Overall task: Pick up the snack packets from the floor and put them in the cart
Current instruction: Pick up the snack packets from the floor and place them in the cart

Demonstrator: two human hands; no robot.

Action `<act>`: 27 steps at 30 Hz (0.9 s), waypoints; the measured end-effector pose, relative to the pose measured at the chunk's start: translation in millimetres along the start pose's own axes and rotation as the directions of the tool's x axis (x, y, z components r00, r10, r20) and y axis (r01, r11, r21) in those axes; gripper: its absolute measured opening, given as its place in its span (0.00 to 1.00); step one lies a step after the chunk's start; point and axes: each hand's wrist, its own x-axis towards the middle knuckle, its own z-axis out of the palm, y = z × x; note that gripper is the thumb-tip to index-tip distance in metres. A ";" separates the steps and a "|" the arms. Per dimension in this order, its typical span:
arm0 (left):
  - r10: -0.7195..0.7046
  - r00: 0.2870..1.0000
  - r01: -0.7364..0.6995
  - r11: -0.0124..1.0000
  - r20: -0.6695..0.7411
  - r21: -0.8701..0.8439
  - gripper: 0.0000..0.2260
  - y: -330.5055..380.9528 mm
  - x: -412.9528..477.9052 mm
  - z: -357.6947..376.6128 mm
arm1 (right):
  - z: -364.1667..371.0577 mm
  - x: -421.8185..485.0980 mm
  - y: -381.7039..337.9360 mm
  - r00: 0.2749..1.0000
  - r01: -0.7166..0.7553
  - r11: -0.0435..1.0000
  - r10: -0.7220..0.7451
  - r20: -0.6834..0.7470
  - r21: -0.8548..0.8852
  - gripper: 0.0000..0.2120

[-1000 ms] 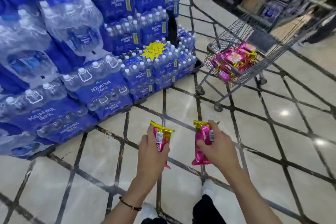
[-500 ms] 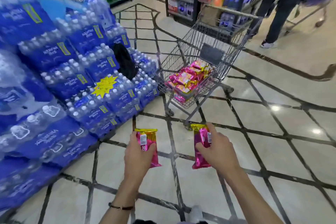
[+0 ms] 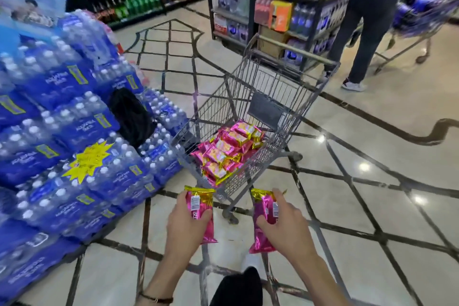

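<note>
My left hand (image 3: 185, 228) grips a pink and gold snack packet (image 3: 200, 202), held upright. A second pink and gold snack packet (image 3: 264, 207) is gripped by my right hand (image 3: 285, 227). Both hands are low in the view, just short of the grey wire cart (image 3: 248, 97). Inside the cart lies a pile of several more pink and gold packets (image 3: 228, 150). The cart's near corner stands right above my hands.
A tall stack of blue water-bottle packs (image 3: 74, 136) fills the left side, with a black bag (image 3: 133, 117) lying on it. A drinks shelf (image 3: 278, 15) stands behind the cart. At the right, a person (image 3: 370, 20) stands by another cart (image 3: 422, 20).
I have walked closer to the cart, which now sits larger and nearer the middle of the view. Both hands still hold their packets and have barely shifted.
</note>
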 end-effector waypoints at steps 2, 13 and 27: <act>-0.005 1.000 0.005 1.000 0.016 -0.004 0.23 23.6 36.6 20.1 | -12.8 44.6 -1.9 1.000 0.016 0.998 -0.016 0.015 -0.056 0.37; -0.144 0.988 0.142 0.989 -0.051 -0.048 0.35 129.0 184.1 86.6 | -62.0 260.9 -19.0 0.972 0.177 0.983 -0.166 0.168 -0.050 0.39; -0.555 0.794 0.547 0.830 -0.250 -0.107 0.38 177.3 289.6 183.4 | -43.4 507.8 -21.1 0.718 0.487 0.863 -0.306 0.625 -0.138 0.39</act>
